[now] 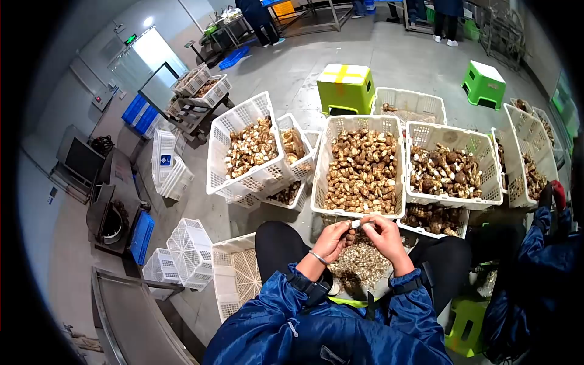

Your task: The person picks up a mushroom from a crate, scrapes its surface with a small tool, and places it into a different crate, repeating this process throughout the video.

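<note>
My left hand [331, 241] is closed in a pinch around a small mushroom [355, 224], whose pale, white end shows between my hands. My right hand [385, 238] is closed right beside it with fingertips pressed together; what they hold, if anything, is too small to make out. Both hands are over a heap of brown and white mushroom scraps [360, 263] between my knees. Just beyond them stands a white plastic crate [314, 196] of brown-capped mushrooms [360, 167].
More mushroom crates stand at left [213, 176] and right [499, 198]. An unfilled-looking crate [220, 274] is by my left leg. Green stools [345, 97] stand beyond. A co-worker's blue sleeve [538, 231] is close on my right. A metal frame [131, 322] is at lower left.
</note>
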Available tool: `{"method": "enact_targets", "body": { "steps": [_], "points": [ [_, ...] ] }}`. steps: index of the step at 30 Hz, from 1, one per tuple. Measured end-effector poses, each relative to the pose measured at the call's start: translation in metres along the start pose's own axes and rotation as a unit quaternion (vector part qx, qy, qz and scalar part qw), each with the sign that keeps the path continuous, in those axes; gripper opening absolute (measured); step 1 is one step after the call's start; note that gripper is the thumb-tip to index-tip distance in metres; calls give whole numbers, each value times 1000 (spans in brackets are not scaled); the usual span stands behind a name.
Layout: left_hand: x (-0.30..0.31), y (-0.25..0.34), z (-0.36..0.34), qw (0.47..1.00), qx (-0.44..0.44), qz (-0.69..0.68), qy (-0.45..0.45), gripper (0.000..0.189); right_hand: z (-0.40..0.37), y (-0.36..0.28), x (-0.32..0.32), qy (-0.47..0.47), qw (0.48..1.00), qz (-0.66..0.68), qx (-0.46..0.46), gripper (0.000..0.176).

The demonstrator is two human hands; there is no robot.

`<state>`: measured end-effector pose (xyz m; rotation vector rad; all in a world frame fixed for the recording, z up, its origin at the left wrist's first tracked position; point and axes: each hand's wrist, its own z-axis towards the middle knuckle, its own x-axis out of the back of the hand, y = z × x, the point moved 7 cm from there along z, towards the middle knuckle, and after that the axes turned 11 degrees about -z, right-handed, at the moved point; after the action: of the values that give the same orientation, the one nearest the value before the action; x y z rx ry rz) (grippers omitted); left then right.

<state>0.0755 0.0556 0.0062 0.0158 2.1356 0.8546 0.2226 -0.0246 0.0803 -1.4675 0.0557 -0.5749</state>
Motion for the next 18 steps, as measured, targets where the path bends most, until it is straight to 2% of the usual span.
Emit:
{"method": "enact_targets", "body": {
  "steps": [9, 12, 18],
  "points": [
    [1, 3, -1, 999, -5, 34, 4, 20, 1, 7, -2, 3, 1000, -1, -9, 17],
    [1, 3, -1, 999, 0, 35, 4, 22, 0, 14, 0, -11, 998, 19, -55, 16],
    [-3, 4, -2, 1000, -6, 10, 1, 26, 1, 8, 0, -5, 1000, 12, -5, 17]
  ]
}}
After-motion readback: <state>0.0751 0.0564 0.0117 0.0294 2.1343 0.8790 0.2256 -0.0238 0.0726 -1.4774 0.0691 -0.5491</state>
